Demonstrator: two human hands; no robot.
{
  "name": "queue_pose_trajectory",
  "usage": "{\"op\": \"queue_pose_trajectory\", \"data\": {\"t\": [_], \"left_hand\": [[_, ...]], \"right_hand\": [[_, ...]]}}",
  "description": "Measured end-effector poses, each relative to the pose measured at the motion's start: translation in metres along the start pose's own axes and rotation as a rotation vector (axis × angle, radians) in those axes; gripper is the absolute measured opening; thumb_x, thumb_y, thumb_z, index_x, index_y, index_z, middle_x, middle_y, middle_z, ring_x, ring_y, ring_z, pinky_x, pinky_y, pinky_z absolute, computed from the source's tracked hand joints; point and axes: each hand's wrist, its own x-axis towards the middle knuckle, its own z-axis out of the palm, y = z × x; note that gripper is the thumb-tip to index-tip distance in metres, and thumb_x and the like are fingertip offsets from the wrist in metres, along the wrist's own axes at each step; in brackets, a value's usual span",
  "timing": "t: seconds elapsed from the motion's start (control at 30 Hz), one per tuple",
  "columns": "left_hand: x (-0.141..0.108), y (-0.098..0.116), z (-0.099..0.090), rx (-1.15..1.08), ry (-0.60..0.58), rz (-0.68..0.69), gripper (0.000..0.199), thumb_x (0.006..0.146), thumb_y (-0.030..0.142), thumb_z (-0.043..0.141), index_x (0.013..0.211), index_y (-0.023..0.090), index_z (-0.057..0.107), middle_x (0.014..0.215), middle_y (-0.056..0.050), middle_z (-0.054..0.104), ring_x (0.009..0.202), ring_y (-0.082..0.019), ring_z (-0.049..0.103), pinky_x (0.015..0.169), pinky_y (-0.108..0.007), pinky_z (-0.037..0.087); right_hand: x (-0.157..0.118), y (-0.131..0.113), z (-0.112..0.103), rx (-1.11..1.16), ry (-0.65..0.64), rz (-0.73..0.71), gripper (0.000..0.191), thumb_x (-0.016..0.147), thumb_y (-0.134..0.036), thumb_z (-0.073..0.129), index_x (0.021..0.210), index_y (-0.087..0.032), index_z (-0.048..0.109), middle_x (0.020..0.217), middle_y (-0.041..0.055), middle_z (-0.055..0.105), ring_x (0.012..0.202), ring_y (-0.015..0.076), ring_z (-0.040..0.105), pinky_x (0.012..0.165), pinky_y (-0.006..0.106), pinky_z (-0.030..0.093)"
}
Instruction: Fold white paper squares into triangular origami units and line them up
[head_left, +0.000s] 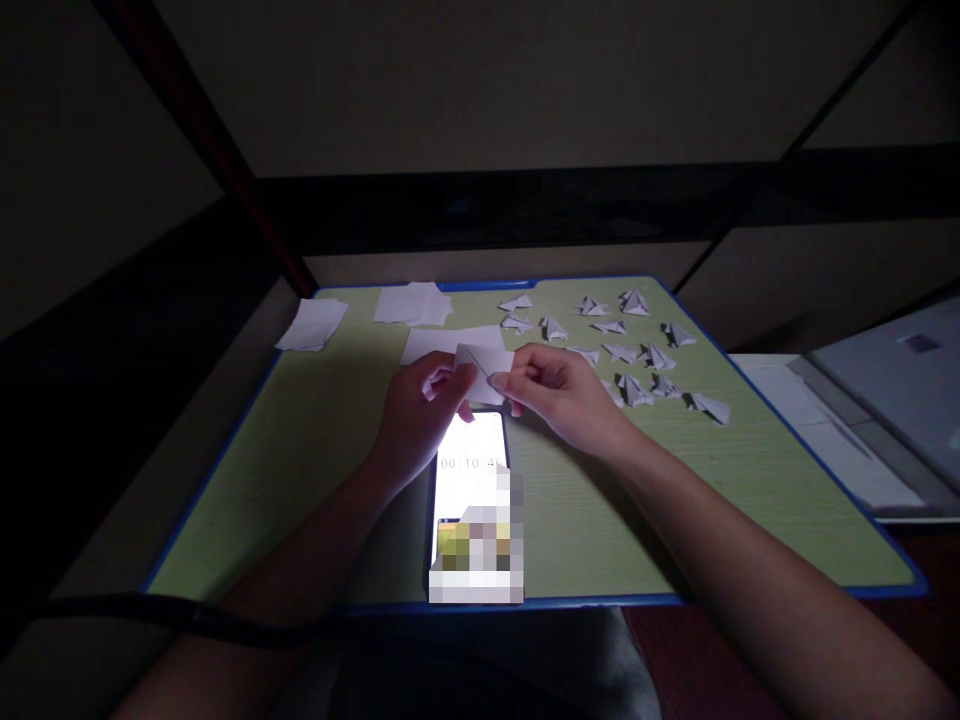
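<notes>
Between my hands, above the top end of a lit phone [471, 445], is a small piece of white paper [480, 362] with a diagonal fold line across it. My left hand [420, 410] pinches its left edge between thumb and fingers. At the right edge, my right hand [562, 390] grips the same paper, thumb on the front face. Behind it lies a flat white sheet [427, 343], partly covered by the paper and my hands. Several small folded paper shapes [636, 388] rest on the table just past my right hand, some partly hidden by it.
The green table [300, 480] has a blue rim. A stack of paper [313, 324] sits at its far left corner, with another pile [411, 304] nearby at the back. A dark cable [187, 613] crosses the lower left. Beyond the right edge stands a pale box-like object [892, 400].
</notes>
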Motion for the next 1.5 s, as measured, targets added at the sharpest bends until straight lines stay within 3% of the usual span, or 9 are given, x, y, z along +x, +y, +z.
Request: {"op": "queue_pose_trajectory", "data": {"t": [0.33,0.73,1.0,1.3,1.5], "left_hand": [[-0.001,-0.003,0.001,-0.051,-0.027,-0.030,0.023,0.086,0.038,0.064,0.078,0.016,0.064,0.069,-0.002,0.070,0.051,-0.010,0.062,0.049,-0.021,0.051],[0.001,-0.001,-0.001,-0.093,0.017,-0.076,0.021,0.083,0.035,0.065,0.074,0.016,0.065,0.062,0.000,0.065,0.050,-0.010,0.060,0.045,-0.021,0.050],[0.001,-0.002,0.001,-0.155,0.040,-0.109,0.025,0.081,0.038,0.065,0.069,0.017,0.062,0.064,-0.001,0.063,0.052,-0.012,0.061,0.043,-0.022,0.051],[0.001,-0.007,-0.001,-0.207,0.020,-0.136,0.023,0.079,0.039,0.068,0.075,0.016,0.066,0.066,-0.002,0.065,0.054,-0.013,0.061,0.044,-0.023,0.051],[0.001,-0.009,-0.003,-0.207,-0.037,-0.169,0.021,0.079,0.037,0.069,0.077,0.016,0.069,0.056,-0.001,0.064,0.051,-0.014,0.061,0.046,-0.024,0.049]], "right_hand": [[-0.002,0.003,-0.001,-0.109,-0.012,-0.001,0.037,0.079,-0.047,0.074,0.065,-0.018,0.056,0.052,-0.0046,0.054,0.047,0.0078,0.045,0.048,0.025,0.031],[-0.006,0.004,0.001,-0.183,-0.098,-0.010,0.025,0.087,-0.033,0.065,0.069,-0.018,0.056,0.056,-0.0051,0.049,0.050,0.0079,0.041,0.048,0.024,0.029],[-0.004,0.004,0.001,-0.176,-0.101,-0.017,0.026,0.085,-0.034,0.066,0.068,-0.018,0.055,0.055,-0.0049,0.049,0.049,0.0083,0.040,0.047,0.025,0.029],[-0.003,0.002,0.001,-0.099,-0.023,-0.025,0.032,0.083,-0.046,0.068,0.073,-0.017,0.059,0.061,-0.0017,0.058,0.051,0.0095,0.048,0.049,0.026,0.035],[-0.002,-0.005,0.001,-0.054,0.035,-0.008,0.037,0.079,-0.051,0.072,0.075,-0.016,0.062,0.057,-0.0031,0.056,0.050,0.0092,0.048,0.049,0.025,0.036]]}}
